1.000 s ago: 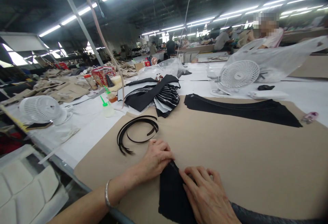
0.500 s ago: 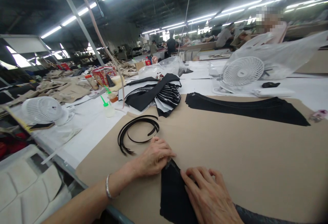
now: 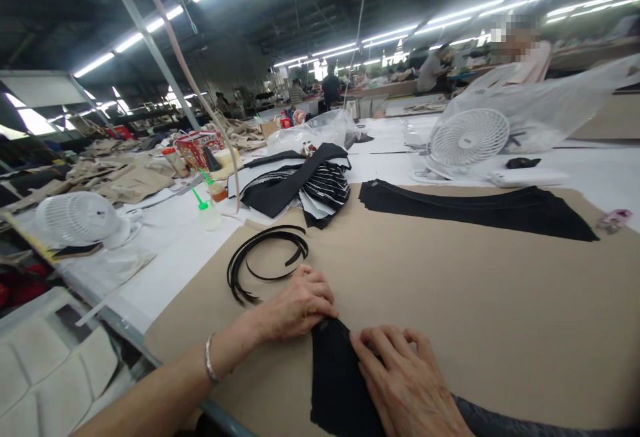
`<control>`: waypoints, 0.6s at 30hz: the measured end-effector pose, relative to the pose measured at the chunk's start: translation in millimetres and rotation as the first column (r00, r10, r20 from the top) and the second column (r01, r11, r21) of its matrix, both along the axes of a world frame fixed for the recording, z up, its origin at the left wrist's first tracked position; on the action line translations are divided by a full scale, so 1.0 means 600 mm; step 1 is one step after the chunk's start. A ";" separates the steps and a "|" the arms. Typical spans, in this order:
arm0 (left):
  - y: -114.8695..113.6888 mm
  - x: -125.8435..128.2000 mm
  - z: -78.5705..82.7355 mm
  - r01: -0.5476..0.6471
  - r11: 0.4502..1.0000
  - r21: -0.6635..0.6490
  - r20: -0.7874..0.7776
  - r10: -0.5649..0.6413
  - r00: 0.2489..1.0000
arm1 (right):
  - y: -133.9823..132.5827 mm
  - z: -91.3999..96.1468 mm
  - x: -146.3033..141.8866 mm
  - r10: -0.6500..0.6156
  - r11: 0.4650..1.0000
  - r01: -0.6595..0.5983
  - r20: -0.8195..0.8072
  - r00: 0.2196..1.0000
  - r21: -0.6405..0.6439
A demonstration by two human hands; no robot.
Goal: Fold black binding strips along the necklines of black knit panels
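A black fabric piece (image 3: 335,384) lies at the near edge of the tan paper sheet (image 3: 450,290). My left hand (image 3: 300,304), fingers curled, pinches the piece's upper left corner. My right hand (image 3: 405,384) lies flat on the fabric with its fingers stretched out, pressing it down. Just beyond my left hand lie curved black strips (image 3: 265,257) in a loose loop.
A long black fabric panel (image 3: 475,207) lies across the far part of the paper. Behind are a heap of black and striped pieces (image 3: 305,184), glue bottles (image 3: 207,207), two white fans (image 3: 467,140) (image 3: 80,217), a plastic bag (image 3: 545,107). Other people work at far tables.
My left hand's fingers have closed tighter over the fabric corner, which now lies lower and is less pointed. The view shifted slightly; my right hand has stayed put.
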State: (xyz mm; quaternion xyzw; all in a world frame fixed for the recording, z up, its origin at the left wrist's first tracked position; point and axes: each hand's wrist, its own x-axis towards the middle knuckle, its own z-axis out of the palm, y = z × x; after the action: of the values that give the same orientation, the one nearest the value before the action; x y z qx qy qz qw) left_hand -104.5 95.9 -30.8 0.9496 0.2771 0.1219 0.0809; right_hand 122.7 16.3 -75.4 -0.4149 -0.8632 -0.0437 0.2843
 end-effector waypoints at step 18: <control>-0.005 -0.003 0.013 0.198 0.962 0.186 -0.213 -0.157 0.964 | 0.001 0.000 0.002 0.005 1.000 -0.005 -0.004 1.000 0.011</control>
State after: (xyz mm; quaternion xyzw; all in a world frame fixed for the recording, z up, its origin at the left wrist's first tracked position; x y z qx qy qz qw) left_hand -106.6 93.0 -22.9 0.9813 0.1830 0.0481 -0.0349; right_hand 123.7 16.7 -75.4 -0.4111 -0.8634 -0.0467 0.2886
